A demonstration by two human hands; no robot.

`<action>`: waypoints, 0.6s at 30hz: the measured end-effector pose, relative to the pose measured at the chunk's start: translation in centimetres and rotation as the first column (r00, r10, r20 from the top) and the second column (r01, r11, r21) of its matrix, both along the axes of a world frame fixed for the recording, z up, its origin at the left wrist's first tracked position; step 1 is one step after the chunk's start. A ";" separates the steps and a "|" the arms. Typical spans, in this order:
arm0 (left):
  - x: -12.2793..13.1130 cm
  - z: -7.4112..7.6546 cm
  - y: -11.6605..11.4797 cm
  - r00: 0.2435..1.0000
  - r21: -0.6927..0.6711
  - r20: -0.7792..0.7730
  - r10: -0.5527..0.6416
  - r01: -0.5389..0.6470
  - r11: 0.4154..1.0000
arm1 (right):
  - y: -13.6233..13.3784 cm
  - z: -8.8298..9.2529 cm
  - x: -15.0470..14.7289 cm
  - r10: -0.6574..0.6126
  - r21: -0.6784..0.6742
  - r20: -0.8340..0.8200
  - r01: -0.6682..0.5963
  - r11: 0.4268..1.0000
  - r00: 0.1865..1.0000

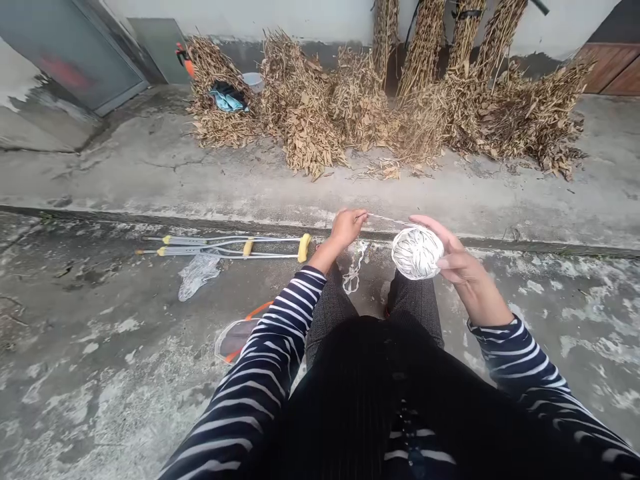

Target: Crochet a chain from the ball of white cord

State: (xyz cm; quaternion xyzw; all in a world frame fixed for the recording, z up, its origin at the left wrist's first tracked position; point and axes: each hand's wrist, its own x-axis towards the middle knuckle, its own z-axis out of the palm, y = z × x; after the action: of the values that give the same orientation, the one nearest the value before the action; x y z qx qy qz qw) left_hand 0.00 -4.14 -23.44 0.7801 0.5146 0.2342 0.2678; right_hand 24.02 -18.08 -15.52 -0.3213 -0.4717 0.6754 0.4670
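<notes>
A round ball of white cord point(417, 252) rests in my right hand point(457, 263), whose fingers and thumb curl around its right side and far edge. My left hand point(347, 227) is closed in a pinch on the strand of cord point(387, 219), which runs fairly taut from the fingertips to the top of the ball. Below, between my legs, a loose tangle of white cord point(353, 270) hangs or lies near the ground; whether it joins the strand in my left hand cannot be made out.
A pair of crutches point(225, 247) with yellow pads lies on the concrete to the left, beside a clear plastic bag point(199, 275). An orange-trimmed item point(237, 337) is partly behind my left sleeve. Beyond the raised step point(200, 180), dried plant bundles point(315, 107) lean along the wall.
</notes>
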 end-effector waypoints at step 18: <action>0.6 -3.7 -0.4 0.987 -0.271 0.108 0.117 -0.084 0.959 | 3.0 5.5 1.4 -0.192 -0.004 0.056 0.193 0.981 0.980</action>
State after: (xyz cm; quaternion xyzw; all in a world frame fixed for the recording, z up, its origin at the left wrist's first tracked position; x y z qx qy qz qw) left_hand 0.64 -4.52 -27.18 0.6940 0.5630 0.2241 0.3888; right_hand 25.38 -15.04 -9.99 -0.3862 -0.4478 0.6203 0.5154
